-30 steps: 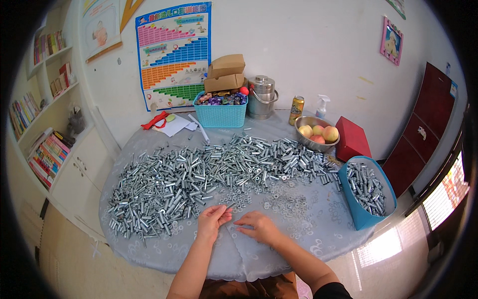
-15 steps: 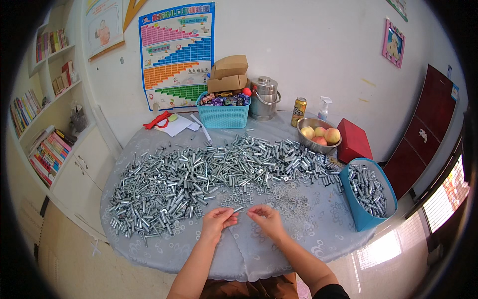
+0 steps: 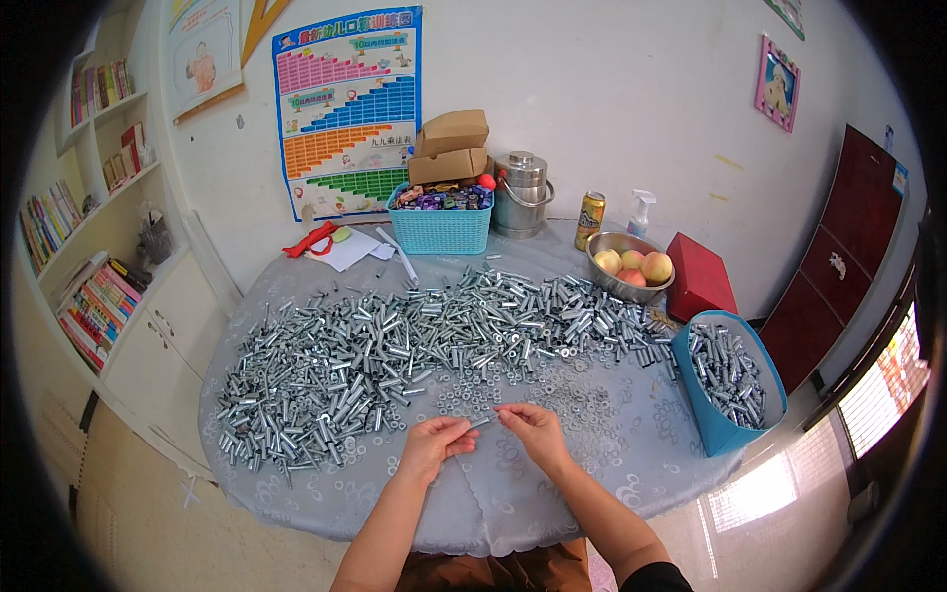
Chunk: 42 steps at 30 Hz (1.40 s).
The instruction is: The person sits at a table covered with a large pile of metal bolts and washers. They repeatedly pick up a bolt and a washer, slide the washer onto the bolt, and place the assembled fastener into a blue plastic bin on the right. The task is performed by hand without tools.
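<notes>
Colourful chart poster (image 3: 347, 111) on wall, two cardboard boxes (image 3: 451, 146) stacked above basket, red box (image 3: 698, 276)

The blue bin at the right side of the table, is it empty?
No, the blue bin holds many silver metal sleeves, like those in the big pile spread over the table.

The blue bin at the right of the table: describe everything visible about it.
The blue bin is a soft-looking, open-topped container standing at the right edge of the round table, leaning slightly outward. It is partly filled with silvery metal sleeves like those in the heap across the cloth. A red box sits just behind it. Neither hand touches it.
</notes>
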Available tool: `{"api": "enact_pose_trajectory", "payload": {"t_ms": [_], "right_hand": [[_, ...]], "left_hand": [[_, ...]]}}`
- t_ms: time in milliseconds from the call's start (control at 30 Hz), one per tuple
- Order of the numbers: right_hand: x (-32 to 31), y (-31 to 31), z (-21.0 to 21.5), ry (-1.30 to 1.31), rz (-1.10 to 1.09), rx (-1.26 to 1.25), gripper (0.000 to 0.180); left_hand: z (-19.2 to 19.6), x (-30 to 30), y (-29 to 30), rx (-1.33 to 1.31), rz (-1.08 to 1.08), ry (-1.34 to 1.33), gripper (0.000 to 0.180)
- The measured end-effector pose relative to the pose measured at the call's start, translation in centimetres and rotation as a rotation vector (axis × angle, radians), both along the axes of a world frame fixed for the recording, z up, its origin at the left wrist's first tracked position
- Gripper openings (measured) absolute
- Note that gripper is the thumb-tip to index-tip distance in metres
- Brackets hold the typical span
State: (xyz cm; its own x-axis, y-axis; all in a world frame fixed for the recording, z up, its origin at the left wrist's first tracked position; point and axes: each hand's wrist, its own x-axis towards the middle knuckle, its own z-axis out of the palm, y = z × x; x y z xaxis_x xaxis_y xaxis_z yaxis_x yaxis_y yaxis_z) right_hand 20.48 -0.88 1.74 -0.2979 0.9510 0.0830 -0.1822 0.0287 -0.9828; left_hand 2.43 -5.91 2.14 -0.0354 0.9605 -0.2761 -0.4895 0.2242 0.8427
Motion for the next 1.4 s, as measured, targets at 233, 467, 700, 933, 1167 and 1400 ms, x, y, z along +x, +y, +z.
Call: {"api": "enact_pose_trajectory", "payload": {"t_ms": [233, 467, 700, 933, 1167, 1400], "right_hand": [[0.1, -0.1, 0.0, -0.108, 0.021, 0.104, 0.021], [0.1, -0.7, 1.3, -0.361, 0.001, 0.317, 0.022], [4.5, 2.3, 1.1, -0.756, -0.493, 0.512, 0.017], [8.9, 2.7, 1.0, -1.061, -0.547, 0.235, 0.022], [7.9, 2.5, 1.4, -0.792, -0.383, 0.269, 0.022], [2.8, 1.0, 1.1, -0.094, 0.058, 0.318, 0.017]], "left_hand": [[-0.2, -0.1, -0.1, 0.011, -0.019, -0.038, 0.018], [-0.5, 0.1, 0.2, 0.012, 0.007, -0.056, 0.017], [-0.6, -0.4, 0.1, 0.065, 0.082, -0.086, 0.015], [-0.8, -0.3, 0.3, 0.056, 0.075, -0.085, 0.015], [-0.4, 0.1, 0.1, 0.030, 0.077, -0.035, 0.016], [-0.5, 0.5, 0.1, 0.037, -0.001, -0.018, 0.017]]}}
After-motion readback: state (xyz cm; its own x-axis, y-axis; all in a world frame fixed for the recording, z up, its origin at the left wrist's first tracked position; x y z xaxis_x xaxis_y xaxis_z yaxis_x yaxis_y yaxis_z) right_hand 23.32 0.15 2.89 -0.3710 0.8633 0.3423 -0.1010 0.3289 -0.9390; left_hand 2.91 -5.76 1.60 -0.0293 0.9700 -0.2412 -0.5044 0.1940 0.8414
